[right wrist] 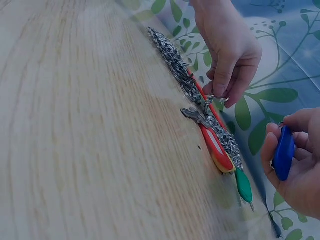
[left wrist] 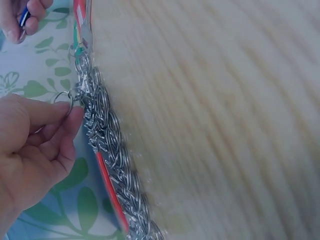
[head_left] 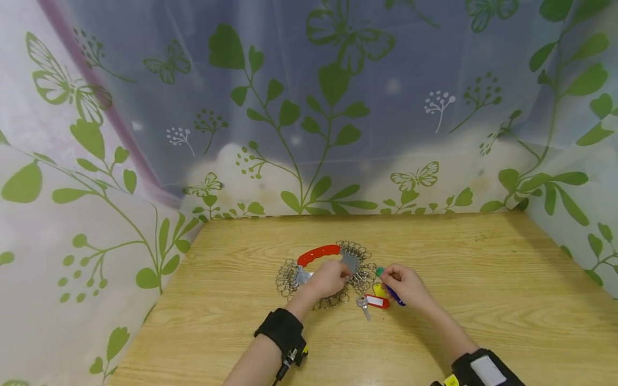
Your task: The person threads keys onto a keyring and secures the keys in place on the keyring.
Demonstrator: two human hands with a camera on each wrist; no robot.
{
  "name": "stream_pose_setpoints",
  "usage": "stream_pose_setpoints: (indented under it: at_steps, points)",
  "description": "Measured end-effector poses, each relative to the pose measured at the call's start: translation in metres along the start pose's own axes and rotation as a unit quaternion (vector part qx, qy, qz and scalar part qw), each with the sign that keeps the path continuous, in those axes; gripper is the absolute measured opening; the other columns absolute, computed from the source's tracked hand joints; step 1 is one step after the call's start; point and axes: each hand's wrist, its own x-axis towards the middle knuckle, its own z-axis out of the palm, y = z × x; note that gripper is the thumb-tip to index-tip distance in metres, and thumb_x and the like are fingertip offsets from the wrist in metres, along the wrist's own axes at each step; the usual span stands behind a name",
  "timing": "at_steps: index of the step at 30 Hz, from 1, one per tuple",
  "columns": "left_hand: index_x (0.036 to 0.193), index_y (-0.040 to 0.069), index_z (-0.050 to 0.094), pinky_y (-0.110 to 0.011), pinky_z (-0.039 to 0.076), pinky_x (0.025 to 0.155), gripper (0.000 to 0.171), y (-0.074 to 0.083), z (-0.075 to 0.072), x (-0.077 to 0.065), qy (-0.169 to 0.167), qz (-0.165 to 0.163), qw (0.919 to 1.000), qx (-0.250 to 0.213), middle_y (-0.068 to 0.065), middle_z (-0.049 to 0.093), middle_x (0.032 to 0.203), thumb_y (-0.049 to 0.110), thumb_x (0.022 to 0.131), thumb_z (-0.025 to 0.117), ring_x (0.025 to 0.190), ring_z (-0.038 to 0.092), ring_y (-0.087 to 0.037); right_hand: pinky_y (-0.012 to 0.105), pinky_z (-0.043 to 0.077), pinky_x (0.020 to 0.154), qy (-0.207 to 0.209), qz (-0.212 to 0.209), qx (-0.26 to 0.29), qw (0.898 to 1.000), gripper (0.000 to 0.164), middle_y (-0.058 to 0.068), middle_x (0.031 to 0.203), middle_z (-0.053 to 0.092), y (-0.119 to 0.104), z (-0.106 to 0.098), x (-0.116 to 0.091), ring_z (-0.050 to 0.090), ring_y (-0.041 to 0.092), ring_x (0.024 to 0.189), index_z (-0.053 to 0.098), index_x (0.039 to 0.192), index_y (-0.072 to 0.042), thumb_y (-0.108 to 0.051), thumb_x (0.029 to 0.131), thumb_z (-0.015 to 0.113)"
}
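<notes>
My left hand [head_left: 328, 280] pinches a small metal split ring [left wrist: 71, 102] between thumb and fingers. That ring is at a large key-ring holder with a red grip [head_left: 318, 253] and many metal rings [head_left: 287, 281] around it, lying on the table. To the right, my right hand [head_left: 406, 287] holds a blue key tag [right wrist: 284, 152] by its ring end, raised above the table in the right wrist view. Between the hands lie a red key tag [head_left: 378, 302] with a white label, a silver key [head_left: 365, 308], a yellow tag [head_left: 379, 290] and a green tag [right wrist: 243, 185].
The wooden table [head_left: 483, 279] spreads out around the hands. Behind it and at both sides hangs a curtain [head_left: 270, 177] with green leaves and butterflies, meeting the table's back edge. A black band [head_left: 281, 328] with a cable wraps the left wrist.
</notes>
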Motion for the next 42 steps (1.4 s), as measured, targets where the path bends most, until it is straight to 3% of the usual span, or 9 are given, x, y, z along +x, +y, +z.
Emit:
stream_pose_setpoints:
  at_steps: [6,14,18,21,24,28,34,38,42]
  points:
    - [0.104,0.003,0.07,-0.024,0.048,0.069,0.021,-0.003,-0.005,-0.002,0.003,-0.011,0.9994,-0.032,-0.009,0.067,0.1,0.002,0.091,0.054,0.087,0.063,-0.019,0.032,0.047,0.049,0.007,-0.007,-0.034,0.999,0.018,0.016,0.072,0.058,-0.001,0.005,0.001,0.054,0.021,0.055,0.055,0.094,0.007,-0.011,0.096,0.051]
    - [0.103,0.01,0.072,-0.02,0.045,0.064,0.019,-0.003,-0.004,-0.002,0.027,0.006,0.9984,0.049,-0.002,0.068,0.098,0.01,0.092,0.056,0.082,0.063,-0.014,0.027,0.044,0.046,0.014,-0.027,-0.048,0.998,0.014,0.018,0.073,0.059,-0.002,0.013,0.004,0.055,0.023,0.055,0.056,0.091,0.008,-0.006,0.094,0.052]
    - [0.097,0.01,0.073,-0.019,0.037,0.055,0.018,-0.003,-0.004,-0.002,0.032,0.003,0.9984,0.047,0.002,0.064,0.078,0.013,0.093,0.056,0.057,0.051,-0.008,0.027,0.044,0.047,0.018,-0.04,-0.052,0.998,0.015,0.015,0.072,0.06,-0.003,0.014,0.005,0.055,0.023,0.055,0.056,0.091,0.008,-0.006,0.094,0.053]
    - [0.078,0.01,0.067,-0.022,0.028,0.051,0.02,-0.003,-0.005,-0.002,0.029,-0.001,0.9994,0.019,0.004,0.045,0.059,0.013,0.093,0.055,0.047,0.032,-0.008,0.027,0.044,0.047,0.021,-0.04,-0.053,0.998,0.015,0.014,0.072,0.06,-0.002,0.015,0.006,0.055,0.023,0.056,0.056,0.092,0.007,-0.007,0.094,0.053]
    - [0.06,0.013,0.052,-0.022,0.024,0.048,0.033,-0.003,-0.007,-0.002,0.025,-0.008,0.9996,-0.007,0.005,0.028,0.05,0.015,0.092,0.057,0.044,0.023,-0.008,0.027,0.043,0.047,0.023,-0.035,-0.057,0.997,0.014,0.013,0.072,0.06,-0.002,0.015,0.007,0.055,0.023,0.056,0.057,0.092,0.007,-0.006,0.094,0.052]
    - [0.051,0.011,0.048,-0.022,0.024,0.046,0.041,-0.004,-0.008,-0.002,0.016,-0.023,0.9969,-0.073,0.005,0.028,0.046,0.017,0.09,0.062,0.04,0.025,-0.009,0.026,0.042,0.046,0.031,-0.027,-0.068,0.997,0.013,0.013,0.072,0.06,-0.004,0.017,0.008,0.054,0.023,0.054,0.058,0.091,0.005,-0.007,0.094,0.053]
    - [0.082,-0.001,0.073,-0.025,0.047,0.056,0.017,-0.004,-0.011,-0.004,-0.02,-0.053,0.9719,-0.229,-0.005,0.062,0.063,0.012,0.089,0.063,0.057,0.06,-0.017,0.026,0.04,0.045,0.042,-0.03,-0.11,0.993,0.011,0.012,0.07,0.06,-0.007,0.02,0.013,0.052,0.017,0.051,0.059,0.087,0.004,-0.005,0.091,0.055]
    - [0.093,-0.002,0.071,-0.029,0.051,0.064,0.017,-0.005,-0.01,-0.005,-0.055,-0.057,0.9607,-0.266,-0.005,0.065,0.072,0.01,0.091,0.059,0.066,0.064,-0.018,0.025,0.039,0.047,0.032,-0.042,-0.143,0.988,0.011,0.01,0.067,0.059,-0.007,0.022,0.017,0.05,0.013,0.05,0.06,0.083,0.003,-0.004,0.09,0.055]
    - [0.094,-0.002,0.07,-0.029,0.051,0.065,0.019,-0.007,-0.008,-0.005,-0.069,-0.056,0.9558,-0.28,-0.005,0.065,0.074,0.012,0.092,0.058,0.068,0.064,-0.018,0.025,0.039,0.046,0.016,-0.039,-0.125,0.991,0.011,0.009,0.063,0.056,-0.005,0.024,0.02,0.05,0.014,0.049,0.06,0.083,0.004,-0.004,0.09,0.054]
